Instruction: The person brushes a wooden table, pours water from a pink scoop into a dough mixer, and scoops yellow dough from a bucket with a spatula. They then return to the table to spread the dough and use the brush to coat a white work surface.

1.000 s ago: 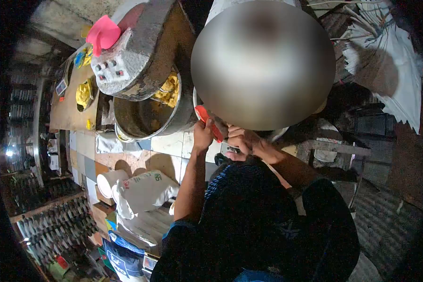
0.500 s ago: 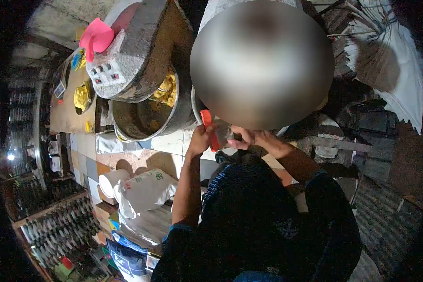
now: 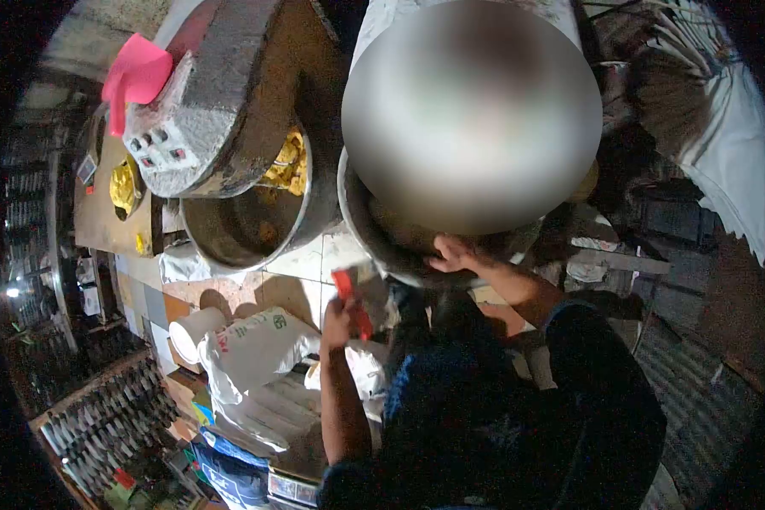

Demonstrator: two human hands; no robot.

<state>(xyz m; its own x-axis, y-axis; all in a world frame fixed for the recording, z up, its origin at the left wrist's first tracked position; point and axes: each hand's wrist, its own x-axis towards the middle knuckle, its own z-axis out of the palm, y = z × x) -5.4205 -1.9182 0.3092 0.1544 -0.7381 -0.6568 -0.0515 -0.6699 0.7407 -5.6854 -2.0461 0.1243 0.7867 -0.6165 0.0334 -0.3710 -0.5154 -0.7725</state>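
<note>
My left hand [image 3: 338,323] is closed around the red handle of a scraper [image 3: 343,285], in front of the big metal bowl and low over the tiled floor. The scraper's greyish blade points to the right. My right hand [image 3: 452,254] is at the front rim of the large round metal bowl [image 3: 346,217], with its fingers loosely apart and nothing seen in them. A blurred patch covers most of the bowl's inside.
On the left, a second metal bowl [image 3: 302,217] holds yellow dough-like lumps [image 3: 291,166] under a machine head [image 3: 221,102] with a pink scoop [image 3: 140,72] on top. White sacks [image 3: 259,344] and a white bucket [image 3: 194,331] stand below. A wooden table [image 3: 98,212] is further left.
My left hand has moved down and left with the scraper, away from my right hand. My right hand has parted from the scraper's blade and stays near the rim. The view has shifted slightly.
</note>
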